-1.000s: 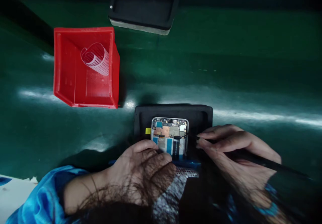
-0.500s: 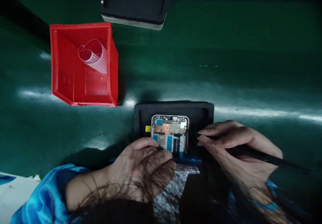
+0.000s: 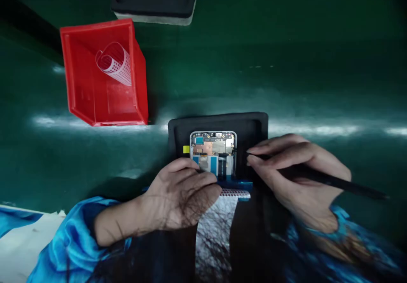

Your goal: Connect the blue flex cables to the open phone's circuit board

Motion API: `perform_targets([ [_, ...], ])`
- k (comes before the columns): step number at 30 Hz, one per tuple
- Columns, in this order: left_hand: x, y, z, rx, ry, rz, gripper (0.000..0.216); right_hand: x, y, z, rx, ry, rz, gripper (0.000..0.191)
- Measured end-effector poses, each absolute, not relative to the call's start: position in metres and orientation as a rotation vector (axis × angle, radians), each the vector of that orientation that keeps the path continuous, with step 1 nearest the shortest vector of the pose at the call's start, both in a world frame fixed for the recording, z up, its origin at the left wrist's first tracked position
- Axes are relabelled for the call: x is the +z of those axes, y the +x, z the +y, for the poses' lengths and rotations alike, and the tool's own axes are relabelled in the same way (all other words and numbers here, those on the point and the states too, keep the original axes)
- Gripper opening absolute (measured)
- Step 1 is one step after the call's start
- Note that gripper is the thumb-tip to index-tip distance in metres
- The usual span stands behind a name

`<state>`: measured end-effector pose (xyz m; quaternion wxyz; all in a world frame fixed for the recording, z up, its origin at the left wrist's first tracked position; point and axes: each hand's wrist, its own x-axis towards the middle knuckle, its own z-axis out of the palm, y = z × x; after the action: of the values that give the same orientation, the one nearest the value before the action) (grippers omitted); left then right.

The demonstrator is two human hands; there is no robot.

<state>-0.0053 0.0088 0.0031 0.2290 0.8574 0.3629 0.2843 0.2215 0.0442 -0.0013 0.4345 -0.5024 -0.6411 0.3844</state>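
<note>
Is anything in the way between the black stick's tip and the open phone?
Nothing visible. The right hand holds the black stick with its tip at the open phone's right edge. The left hand covers only the phone's near end.

1. Your opened phone (image 3: 213, 153) lies flat in front of you with its back cover off. Its inner side faces up, showing a copper-coloured shield, small blue parts and a silver frame, with the near end hidden under your left hand.
2. The phone sits in the recess of a black foam tray (image 3: 252, 126) with rounded corners, and a small yellow tab (image 3: 186, 149) shows just beside the phone's left edge.
3. Your thin black stylus (image 3: 337, 183) lies slanted low over the tray, its tip at the phone's right edge and its tail pointing away to your right.
</note>
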Motion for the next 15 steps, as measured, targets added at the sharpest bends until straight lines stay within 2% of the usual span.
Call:
perform_targets([
  [5,0.002,-0.006,0.011,0.790,2.211,1.008,0.004,-0.001,0.234,0.031,1.095,-1.119,-1.351,0.032],
  [8,0.002,-0.005,0.014,0.783,2.130,0.996,0.004,0.009,0.237,0.021,1.138,-1.021,-1.431,0.034],
  [15,0.008,-0.005,0.018,0.760,2.041,1.023,0.007,0.023,0.234,0.024,1.240,-0.888,-1.646,0.014],
])
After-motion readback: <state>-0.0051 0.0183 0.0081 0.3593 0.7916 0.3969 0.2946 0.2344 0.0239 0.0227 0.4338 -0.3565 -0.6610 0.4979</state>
